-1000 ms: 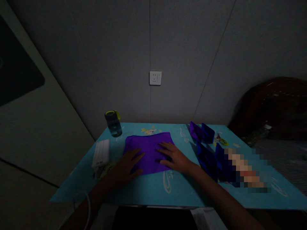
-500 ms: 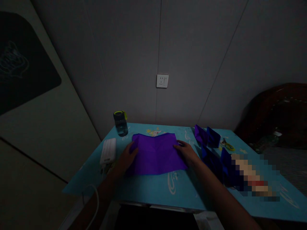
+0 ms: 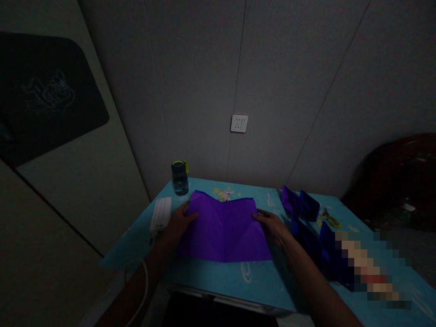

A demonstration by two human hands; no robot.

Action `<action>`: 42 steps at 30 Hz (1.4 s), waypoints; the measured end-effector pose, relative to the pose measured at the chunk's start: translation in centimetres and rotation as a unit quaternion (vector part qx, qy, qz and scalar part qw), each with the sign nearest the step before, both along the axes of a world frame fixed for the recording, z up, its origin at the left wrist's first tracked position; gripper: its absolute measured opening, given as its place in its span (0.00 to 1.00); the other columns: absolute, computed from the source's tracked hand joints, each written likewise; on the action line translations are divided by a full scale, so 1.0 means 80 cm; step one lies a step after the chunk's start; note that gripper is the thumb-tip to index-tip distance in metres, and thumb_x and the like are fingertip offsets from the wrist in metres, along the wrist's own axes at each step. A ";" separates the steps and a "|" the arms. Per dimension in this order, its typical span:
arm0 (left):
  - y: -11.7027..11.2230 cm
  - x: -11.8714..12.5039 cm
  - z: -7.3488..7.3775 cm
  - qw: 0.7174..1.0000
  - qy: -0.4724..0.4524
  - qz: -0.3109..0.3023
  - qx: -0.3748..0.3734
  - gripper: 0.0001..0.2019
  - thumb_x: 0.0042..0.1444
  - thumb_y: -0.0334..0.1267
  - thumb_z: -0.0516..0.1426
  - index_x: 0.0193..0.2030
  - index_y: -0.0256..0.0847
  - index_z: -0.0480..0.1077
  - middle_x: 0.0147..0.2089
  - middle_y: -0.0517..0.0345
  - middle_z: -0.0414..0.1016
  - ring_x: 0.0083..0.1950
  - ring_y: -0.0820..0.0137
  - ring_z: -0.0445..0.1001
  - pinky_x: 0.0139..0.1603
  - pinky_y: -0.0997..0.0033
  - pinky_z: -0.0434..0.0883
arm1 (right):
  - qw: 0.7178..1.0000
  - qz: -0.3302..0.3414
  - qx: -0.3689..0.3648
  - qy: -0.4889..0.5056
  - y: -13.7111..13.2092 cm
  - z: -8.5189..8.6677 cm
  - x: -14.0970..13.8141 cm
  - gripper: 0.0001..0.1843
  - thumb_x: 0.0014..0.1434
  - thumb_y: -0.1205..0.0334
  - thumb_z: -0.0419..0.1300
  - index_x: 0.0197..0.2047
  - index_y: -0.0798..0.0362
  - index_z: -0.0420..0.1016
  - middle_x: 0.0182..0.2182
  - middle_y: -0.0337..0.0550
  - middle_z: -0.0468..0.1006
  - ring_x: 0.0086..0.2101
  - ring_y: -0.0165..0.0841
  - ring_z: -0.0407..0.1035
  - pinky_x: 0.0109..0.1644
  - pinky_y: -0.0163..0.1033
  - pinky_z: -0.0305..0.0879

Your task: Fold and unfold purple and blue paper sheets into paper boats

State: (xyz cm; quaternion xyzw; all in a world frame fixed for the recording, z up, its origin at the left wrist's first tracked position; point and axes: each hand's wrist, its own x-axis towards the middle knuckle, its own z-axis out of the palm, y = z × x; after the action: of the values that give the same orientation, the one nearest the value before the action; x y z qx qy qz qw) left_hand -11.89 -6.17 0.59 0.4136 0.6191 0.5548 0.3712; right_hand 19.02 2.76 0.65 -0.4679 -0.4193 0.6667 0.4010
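A creased sheet of purple paper [image 3: 223, 231] with a blue edge along its top spans the space between my two hands. On its left side, my left hand [image 3: 180, 223] grips the margin, thumb on the front face and the other fingers behind. My right hand [image 3: 270, 223] pinches the right margin in the same way. A shallow fold runs down the sheet's middle, and its lower edge hangs near or on the table. Folded blue and purple paper pieces [image 3: 306, 236] stand to the right of my right forearm.
The blue patterned table [image 3: 218, 279] meets a grey wall with a socket [image 3: 239, 123]. A dark water bottle [image 3: 180, 179] and a white power bank [image 3: 161, 213] with a cable are at the left. Yellow-handled scissors [image 3: 332, 220] lie at the right, near a pixelated patch.
The purple sheet is tilted up more toward me, and its middle fold shows more clearly. Both hands keep hold of its sides. The camera view has shifted a little.
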 end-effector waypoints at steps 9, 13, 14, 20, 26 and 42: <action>-0.011 0.016 0.043 0.977 -0.007 -0.030 0.211 0.33 0.49 0.46 0.65 0.61 0.40 0.62 0.60 0.46 0.73 0.58 0.58 0.73 0.59 0.57 0.69 | 0.963 -0.060 0.262 0.012 -0.029 0.044 0.020 0.19 0.49 0.53 0.71 0.42 0.51 0.77 0.40 0.43 0.83 0.41 0.38 0.76 0.49 0.43 0.70; -0.001 0.012 0.025 0.985 0.023 -0.040 0.168 0.28 0.47 0.48 0.65 0.53 0.40 0.67 0.54 0.49 0.77 0.54 0.58 0.75 0.55 0.56 0.72 | 0.942 -0.049 0.324 -0.073 -0.037 0.032 0.024 0.21 0.53 0.47 0.67 0.43 0.53 0.76 0.40 0.47 0.82 0.41 0.41 0.74 0.48 0.44 0.69; 0.002 0.011 0.019 0.988 0.027 -0.037 0.150 0.27 0.47 0.49 0.65 0.53 0.40 0.67 0.53 0.49 0.77 0.53 0.58 0.76 0.54 0.56 0.73 | 0.940 -0.044 0.329 -0.084 -0.038 0.027 0.023 0.21 0.55 0.45 0.65 0.44 0.54 0.75 0.41 0.47 0.81 0.42 0.41 0.74 0.49 0.44 0.69; 0.023 0.009 0.009 0.988 0.078 0.015 0.133 0.22 0.53 0.50 0.61 0.51 0.40 0.68 0.50 0.50 0.78 0.49 0.59 0.77 0.51 0.59 0.73 | 0.903 -0.121 0.366 -0.191 -0.023 0.006 0.019 0.21 0.62 0.42 0.55 0.41 0.54 0.71 0.35 0.45 0.79 0.35 0.37 0.71 0.40 0.40 0.67; 0.084 0.019 -0.006 0.944 0.318 0.069 0.044 0.16 0.59 0.46 0.56 0.49 0.37 0.67 0.46 0.48 0.78 0.47 0.60 0.78 0.49 0.62 0.73 | 0.776 -0.134 0.297 -0.541 0.018 0.001 0.006 0.19 0.68 0.49 0.48 0.40 0.56 0.70 0.33 0.49 0.78 0.33 0.38 0.72 0.34 0.38 0.62; 0.132 0.043 -0.058 0.791 0.594 -0.129 0.071 0.27 0.58 0.21 0.47 0.61 0.44 0.69 0.69 0.49 0.61 0.70 0.59 0.59 0.69 0.51 0.55 | 0.651 0.001 0.419 -0.633 0.041 -0.037 -0.028 0.18 0.69 0.57 0.49 0.53 0.53 0.76 0.52 0.54 0.76 0.52 0.40 0.69 0.58 0.43 0.59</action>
State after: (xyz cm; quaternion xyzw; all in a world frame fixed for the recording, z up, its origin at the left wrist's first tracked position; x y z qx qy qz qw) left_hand -8.48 4.36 -4.06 0.7630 0.6174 0.1889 -0.0316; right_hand 16.78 6.08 -2.33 -0.5580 -0.8066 -0.0375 0.1914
